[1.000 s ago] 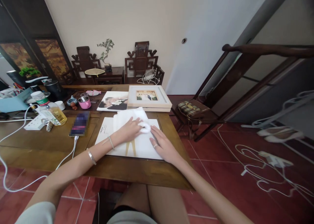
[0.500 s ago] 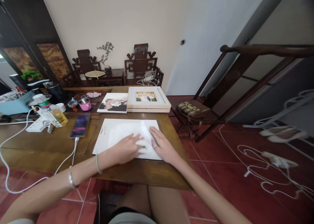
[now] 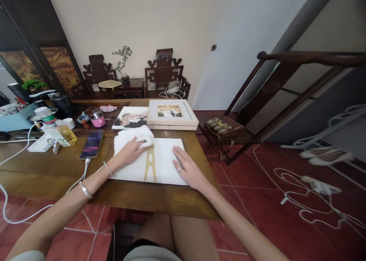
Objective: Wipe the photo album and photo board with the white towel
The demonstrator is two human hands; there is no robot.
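Observation:
A white board with a gold motif [image 3: 160, 164] lies flat on the wooden table [image 3: 57, 165] in front of me. My left hand [image 3: 130, 152] presses a bunched white cloth [image 3: 137, 136] onto the board's far left corner, fingers curled over it. My right hand [image 3: 185, 165] lies flat and open on the board's right part, a ring on one finger. Bracelets show on my left wrist.
Behind the board lie a photo print [image 3: 130, 118] and a stacked pale picture frame [image 3: 171, 114]. To the left are a phone [image 3: 92, 143] on a white cable, a bottle [image 3: 58, 131], a pink cup [image 3: 97, 119] and a power strip [image 3: 41, 143]. Cables trail over the red floor at right [image 3: 309, 192].
My left hand has swept the cloth from the board's near middle up to its far left corner. The right hand has stayed flat on the right side.

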